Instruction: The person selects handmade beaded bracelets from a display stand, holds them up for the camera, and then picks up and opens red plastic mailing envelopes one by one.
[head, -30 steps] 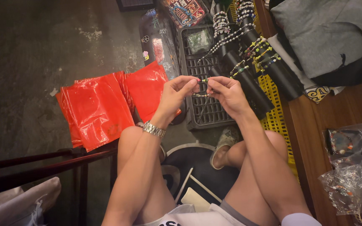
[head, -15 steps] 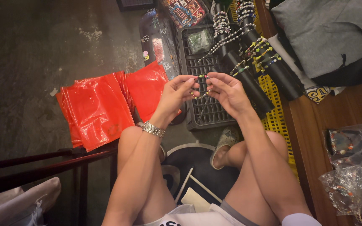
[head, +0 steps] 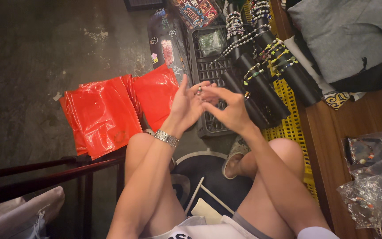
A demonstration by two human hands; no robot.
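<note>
My left hand (head: 187,105) and my right hand (head: 229,109) meet in front of me, above my knees. Between their fingertips they pinch a small beaded bracelet (head: 199,90), of which only a few beads show. A metal watch (head: 166,137) sits on my left wrist. Just beyond the hands stand black cylinder stands (head: 261,84) strung with several beaded bracelets, leaning over a dark plastic crate (head: 208,75).
Red plastic bags (head: 107,113) lie on the concrete floor to the left. A yellow crate (head: 290,128) stands beside a wooden table (head: 345,141) on the right, which bears clear bags of beads (head: 370,177) and a grey garment (head: 345,35). A dark metal bar (head: 45,175) crosses the lower left.
My hands have drawn slightly closer together and lower, the left palm turning up more. The bracelet is now more hidden between the fingertips.
</note>
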